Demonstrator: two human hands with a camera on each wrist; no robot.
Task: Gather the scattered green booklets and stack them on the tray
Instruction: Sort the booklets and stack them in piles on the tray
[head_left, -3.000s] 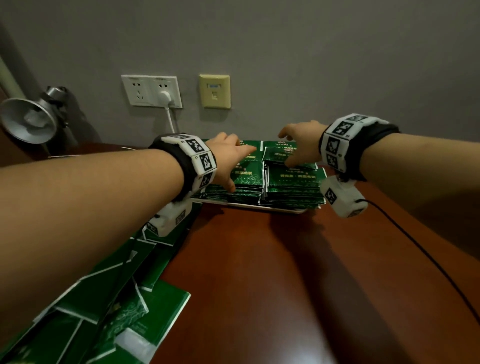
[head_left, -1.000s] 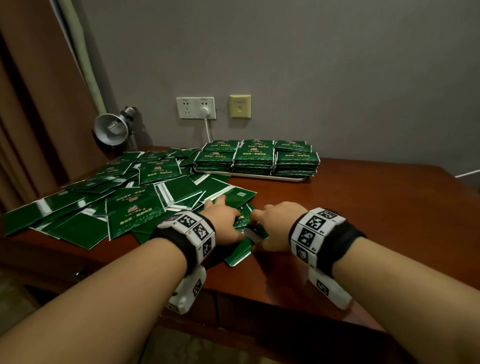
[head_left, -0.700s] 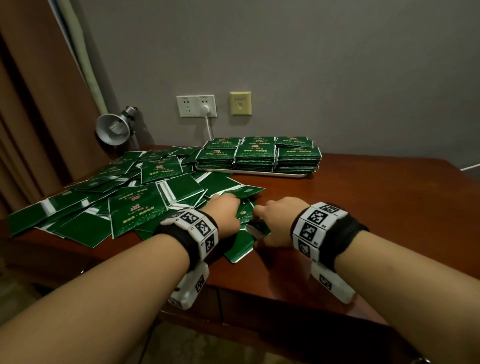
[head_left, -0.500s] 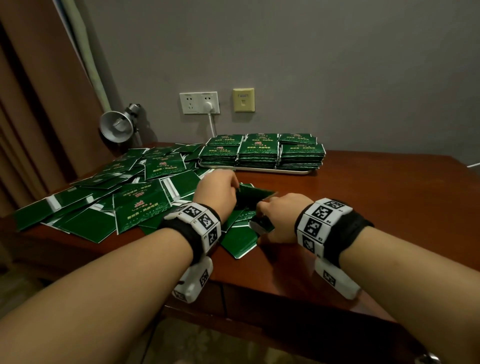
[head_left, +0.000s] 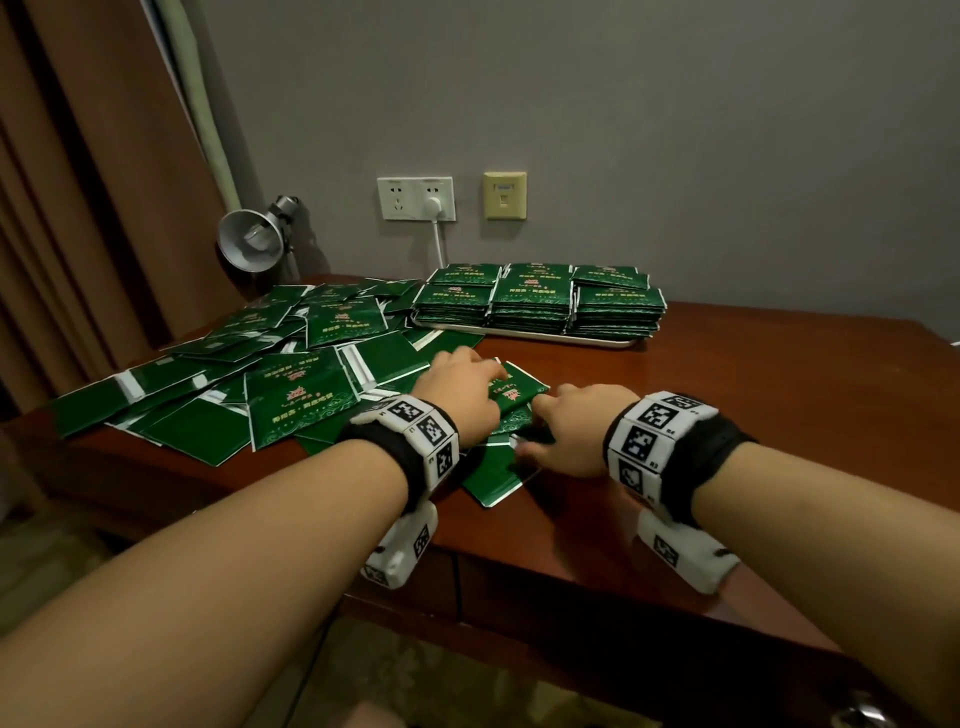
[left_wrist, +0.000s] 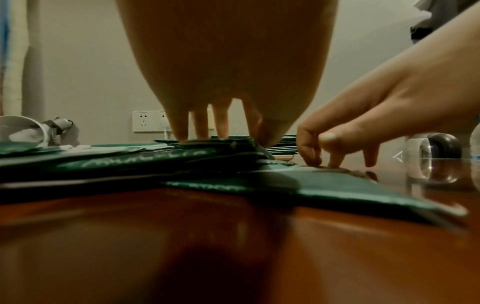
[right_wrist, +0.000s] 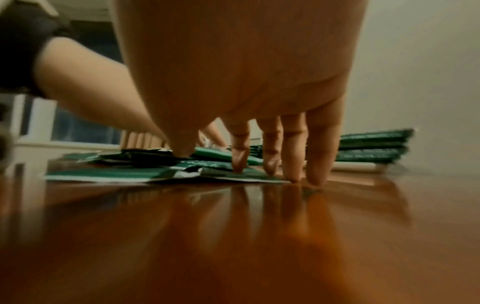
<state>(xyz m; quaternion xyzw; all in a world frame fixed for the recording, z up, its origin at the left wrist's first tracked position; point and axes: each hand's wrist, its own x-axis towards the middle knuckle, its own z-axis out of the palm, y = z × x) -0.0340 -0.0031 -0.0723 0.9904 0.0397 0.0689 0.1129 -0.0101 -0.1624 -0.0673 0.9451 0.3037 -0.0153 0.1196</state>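
Observation:
Scattered green booklets (head_left: 270, 384) cover the table's left half. Several neat booklet stacks (head_left: 540, 304) sit on the pale tray (head_left: 524, 336) by the wall, also in the right wrist view (right_wrist: 371, 148). Near the front edge, my left hand (head_left: 462, 397) rests its fingertips (left_wrist: 202, 135) on a small pile of booklets (left_wrist: 155, 158), thumb at the edge of the top booklet (head_left: 517, 395), pinching it. My right hand (head_left: 569, 431) is just to the right, with straight fingers (right_wrist: 270, 162) pressing tips down on a flat booklet (right_wrist: 109, 174) and the wood.
A metal desk lamp (head_left: 252, 244) stands at the back left by a brown curtain (head_left: 78, 208). A plug and white cord (head_left: 439, 234) hang from the wall socket behind the tray. The brown table (head_left: 753, 374) shows bare wood on the right.
Three seconds ago both hands were at the tray stacks; they have come back to the front edge. Over the last second the left hand lifted a booklet and set it onto the pile between the hands.

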